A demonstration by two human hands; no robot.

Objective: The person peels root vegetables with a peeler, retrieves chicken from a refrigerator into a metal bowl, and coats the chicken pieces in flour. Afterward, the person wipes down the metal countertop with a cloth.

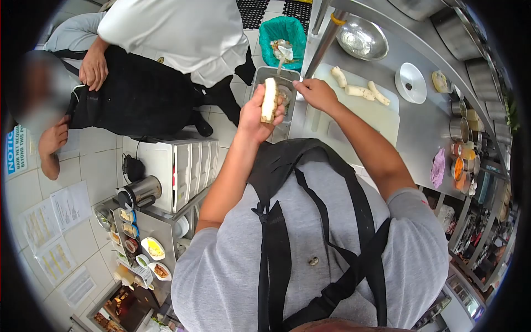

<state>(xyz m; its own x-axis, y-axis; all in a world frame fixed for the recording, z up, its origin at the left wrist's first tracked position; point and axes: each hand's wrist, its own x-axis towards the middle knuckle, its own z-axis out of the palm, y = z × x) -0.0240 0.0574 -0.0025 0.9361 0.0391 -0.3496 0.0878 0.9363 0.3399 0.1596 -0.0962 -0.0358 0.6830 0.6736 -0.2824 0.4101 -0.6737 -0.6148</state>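
Observation:
My left hand [255,119] is closed around a long, pale, partly peeled root vegetable [269,99], held upright with brownish skin showing near its lower end. My right hand [318,94] is closed on a thin peeling tool [287,81]; its exact shape is too small to make out. The tool points left, toward the vegetable. Below both hands stands a clear plastic bin [264,73] with scraps inside. On the white cutting board [381,124], to the right, lie several peeled pale pieces [358,91].
A green-lined waste bin [298,41] stands beyond the plastic bin. The steel counter [412,133] carries a metal bowl [362,41] and a white bowl [410,83]. Another person in a black apron [146,99] and someone in a white shirt [177,33] are close on the left.

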